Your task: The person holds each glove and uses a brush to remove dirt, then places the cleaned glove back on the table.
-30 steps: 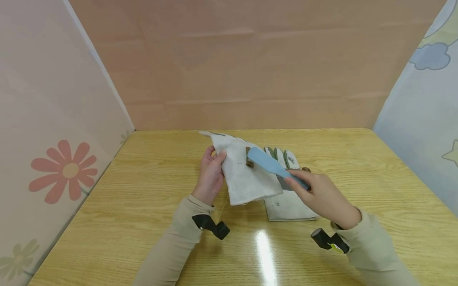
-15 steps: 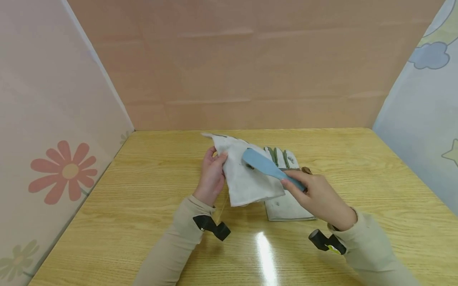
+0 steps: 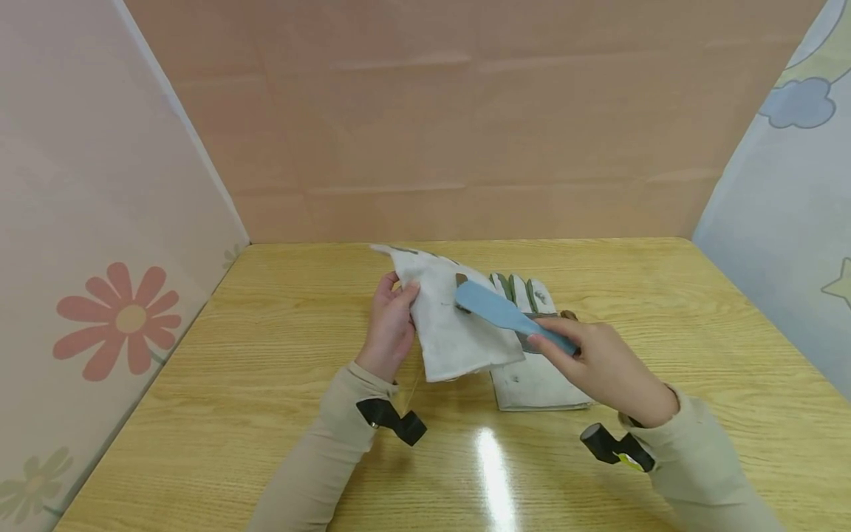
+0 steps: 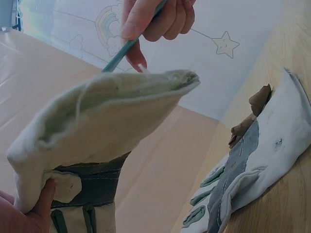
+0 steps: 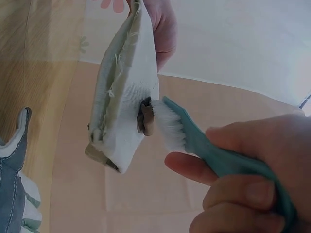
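Note:
My left hand (image 3: 388,325) pinches the edge of a white work glove (image 3: 452,347), held up over the table with its cuff toward me. The left wrist view shows the glove's grey band (image 4: 99,182) and green finger trim. A crumpled brown scrap (image 5: 146,116) sits on the glove's white face. My right hand (image 3: 608,369) grips the handle of a blue brush (image 3: 495,304). In the right wrist view its white bristles (image 5: 168,127) are right at the brown scrap. A second glove (image 3: 538,388) lies flat on the table behind, partly hidden by the held one.
Brown crumpled pieces (image 4: 260,99) stick out at the second glove's edge. The wooden table (image 3: 286,310) meets a tan wall (image 3: 465,133) at the back and printed side walls (image 3: 120,185) left and right.
The brush shifted left across the held glove, hiding most of the brown scrap, then came back right. The held glove moved only slightly; the second glove stayed put.

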Demonstrator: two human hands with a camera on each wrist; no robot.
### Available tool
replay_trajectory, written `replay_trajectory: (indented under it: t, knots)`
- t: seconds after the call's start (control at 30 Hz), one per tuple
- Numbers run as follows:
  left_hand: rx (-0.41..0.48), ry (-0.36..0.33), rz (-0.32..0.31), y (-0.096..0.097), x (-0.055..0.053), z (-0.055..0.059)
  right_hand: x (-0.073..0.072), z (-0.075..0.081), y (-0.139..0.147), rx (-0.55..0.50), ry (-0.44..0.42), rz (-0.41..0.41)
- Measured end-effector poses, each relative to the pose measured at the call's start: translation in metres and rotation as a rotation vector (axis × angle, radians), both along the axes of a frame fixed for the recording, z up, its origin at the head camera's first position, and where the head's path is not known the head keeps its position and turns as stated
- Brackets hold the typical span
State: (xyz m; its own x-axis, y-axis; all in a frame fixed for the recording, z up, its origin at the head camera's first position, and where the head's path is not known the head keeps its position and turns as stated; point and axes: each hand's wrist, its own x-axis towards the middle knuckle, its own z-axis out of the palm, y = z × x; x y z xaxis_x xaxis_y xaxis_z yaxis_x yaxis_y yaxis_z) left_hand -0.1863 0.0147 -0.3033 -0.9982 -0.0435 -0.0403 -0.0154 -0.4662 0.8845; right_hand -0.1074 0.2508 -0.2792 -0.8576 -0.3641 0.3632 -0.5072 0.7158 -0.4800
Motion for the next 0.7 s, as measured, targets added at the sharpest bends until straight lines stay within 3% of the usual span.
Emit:
replay_trajectory:
  t: [0.27,0.43,0.7]
  knots:
    - [-0.023,-0.015,-0.012,0.0027,0.0016,-0.0027,-0.0019,-0.005,-0.0049,-0.084,0.035,-0.026]
    - [-0.02,-0.004,-0.031,0.0033,0.0031,-0.0032,-0.003,-0.0075,-0.0086,-0.044,0.012,-0.02]
    - [-0.004,-0.007,-0.007,-0.0007,0.001,0.0006,-0.002,-0.0035,-0.0027,0.011,-0.014,-0.031]
